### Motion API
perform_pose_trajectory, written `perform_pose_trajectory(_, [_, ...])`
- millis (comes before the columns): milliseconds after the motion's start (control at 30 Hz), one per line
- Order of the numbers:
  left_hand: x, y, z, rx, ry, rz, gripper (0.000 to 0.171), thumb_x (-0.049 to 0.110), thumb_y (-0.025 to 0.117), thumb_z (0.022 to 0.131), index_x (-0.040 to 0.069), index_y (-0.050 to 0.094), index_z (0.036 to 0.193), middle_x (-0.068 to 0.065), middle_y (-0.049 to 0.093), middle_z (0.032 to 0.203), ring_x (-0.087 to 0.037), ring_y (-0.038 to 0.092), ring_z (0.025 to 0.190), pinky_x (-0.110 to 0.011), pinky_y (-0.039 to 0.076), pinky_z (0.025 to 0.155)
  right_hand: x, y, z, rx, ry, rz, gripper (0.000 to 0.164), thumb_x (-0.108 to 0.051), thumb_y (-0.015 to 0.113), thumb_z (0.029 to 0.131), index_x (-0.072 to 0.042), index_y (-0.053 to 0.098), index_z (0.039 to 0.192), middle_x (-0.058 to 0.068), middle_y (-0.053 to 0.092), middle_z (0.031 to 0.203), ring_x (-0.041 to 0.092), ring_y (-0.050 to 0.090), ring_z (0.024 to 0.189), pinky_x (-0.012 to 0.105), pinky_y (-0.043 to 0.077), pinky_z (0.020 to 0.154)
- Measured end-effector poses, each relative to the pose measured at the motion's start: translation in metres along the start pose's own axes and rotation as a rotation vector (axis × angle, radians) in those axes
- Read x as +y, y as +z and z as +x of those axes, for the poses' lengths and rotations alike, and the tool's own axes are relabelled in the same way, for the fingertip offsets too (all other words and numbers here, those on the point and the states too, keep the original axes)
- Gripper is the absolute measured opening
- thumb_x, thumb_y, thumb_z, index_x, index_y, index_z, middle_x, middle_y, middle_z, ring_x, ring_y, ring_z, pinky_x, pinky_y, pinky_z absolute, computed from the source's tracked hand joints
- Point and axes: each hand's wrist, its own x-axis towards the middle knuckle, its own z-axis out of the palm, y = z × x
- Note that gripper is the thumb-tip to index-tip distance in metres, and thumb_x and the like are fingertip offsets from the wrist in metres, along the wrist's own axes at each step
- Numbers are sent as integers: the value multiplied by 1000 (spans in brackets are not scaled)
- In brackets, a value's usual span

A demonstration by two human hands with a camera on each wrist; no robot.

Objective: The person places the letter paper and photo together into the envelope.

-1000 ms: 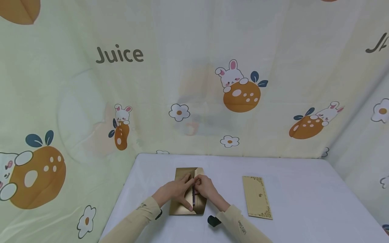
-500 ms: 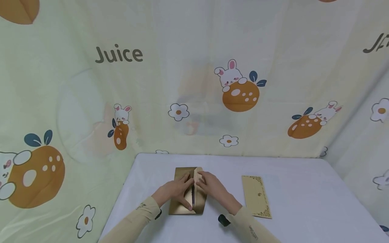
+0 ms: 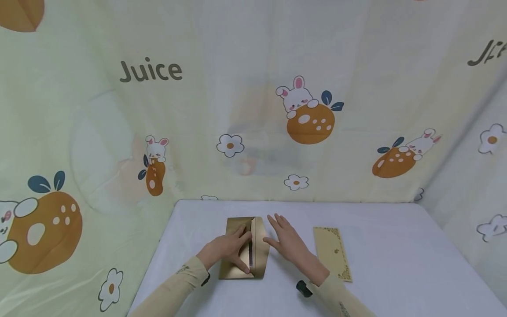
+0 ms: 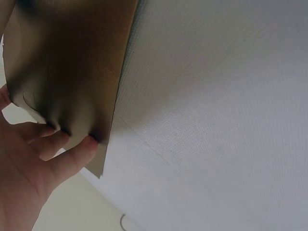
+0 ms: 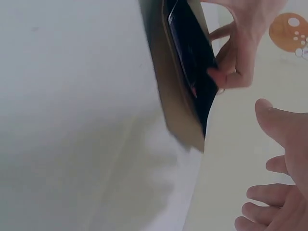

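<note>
A gold paper envelope [image 3: 236,223] lies on the table, its flap [image 3: 260,253] folded out to the right. My left hand [image 3: 226,247] spreads across its body and grips the mouth edge between thumb and fingers, bowing the mouth apart. The dark inside of the envelope [image 5: 195,53] shows in the right wrist view. In the left wrist view the fingertips dent the paper of the envelope [image 4: 67,53] along its edge. My right hand [image 3: 291,244] hovers just right of the flap with spread fingers, holding nothing. A pale gold card [image 3: 332,253] with ornate printed corners lies beyond it.
The table [image 3: 396,259] is covered in white cloth. Behind it hangs a curtain [image 3: 253,110] printed with rabbits, oranges and flowers. A black strap piece [image 3: 304,289] sits at the right wrist.
My right hand has let go of the envelope's mouth and flap, moved right and spread its fingers. The left hand has kept its hold, and the card lies where it was.
</note>
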Motion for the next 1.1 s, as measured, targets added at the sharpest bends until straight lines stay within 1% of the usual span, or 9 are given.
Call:
perform_pose_trajectory(167, [-1, 1, 2, -7, -1, -17, 100, 78, 77, 63, 25, 35, 136, -26, 23, 163, -31, 66, 104, -40, 56, 67, 19, -5, -13, 14, 40, -10, 74, -41, 69, 94, -6, 40, 153, 26, 40, 156, 46, 35, 145, 58, 34, 114])
perform_pose_trajectory(233, [-1, 2, 2, -8, 0, -20, 100, 79, 77, 62, 26, 35, 136, -26, 23, 163, -30, 65, 101, -38, 55, 66, 29, -6, -19, 35, 49, -19, 74, -39, 71, 93, -4, 42, 151, 27, 42, 154, 48, 38, 143, 59, 35, 112])
perform_pose_trajectory(400, [-2, 3, 2, -9, -2, -19, 100, 79, 77, 62, 25, 34, 134, -26, 22, 164, -30, 64, 103, -36, 53, 64, 49, -10, -32, 59, 98, -16, 73, -37, 72, 93, -2, 43, 150, 29, 43, 152, 48, 40, 141, 58, 36, 112])
perform_pose_trajectory(567, [-1, 0, 1, -15, -2, -35, 97, 78, 77, 62, 25, 35, 131, -27, 20, 164, -31, 65, 103, -35, 51, 62, 68, -16, -47, 48, 187, 2, 74, -37, 70, 94, 0, 39, 151, 29, 39, 155, 47, 37, 143, 60, 35, 112])
perform_pose_trajectory(667, [0, -2, 0, -17, -3, -44, 95, 77, 78, 62, 25, 35, 129, -27, 20, 164, -32, 65, 103, -35, 51, 61, 82, -20, -54, 54, 204, -20, 73, -34, 69, 95, 4, 39, 150, 31, 40, 153, 49, 37, 142, 60, 35, 112])
perform_pose_trajectory(800, [0, -3, 0, -23, -6, -56, 94, 75, 79, 63, 24, 35, 129, -27, 19, 164, -31, 65, 101, -34, 49, 59, 97, -24, -63, 90, 206, -69, 73, -31, 72, 94, 10, 41, 146, 36, 42, 149, 52, 39, 138, 62, 34, 111])
perform_pose_trajectory(933, [0, -2, -1, -29, -10, -65, 93, 75, 79, 64, 25, 35, 129, -27, 18, 165, -28, 63, 95, -32, 46, 57, 107, -27, -73, 109, 247, -83, 75, -31, 73, 92, 11, 40, 145, 43, 32, 150, 61, 34, 136, 71, 33, 105])
perform_pose_trajectory(1033, [0, -2, 0, -27, -9, -64, 94, 75, 79, 64, 25, 35, 129, -27, 18, 165, -27, 63, 89, -32, 45, 56, 108, -30, -80, 94, 306, -63, 80, -33, 73, 92, 11, 36, 147, 46, 19, 153, 66, 27, 136, 78, 32, 99])
perform_pose_trajectory(1100, [0, -2, 0, -27, -6, -64, 94, 75, 79, 64, 25, 35, 129, -27, 19, 164, -27, 63, 88, -31, 45, 56, 109, -31, -84, 67, 345, -51, 83, -35, 72, 92, 12, 32, 148, 47, 12, 154, 68, 23, 137, 79, 32, 97])
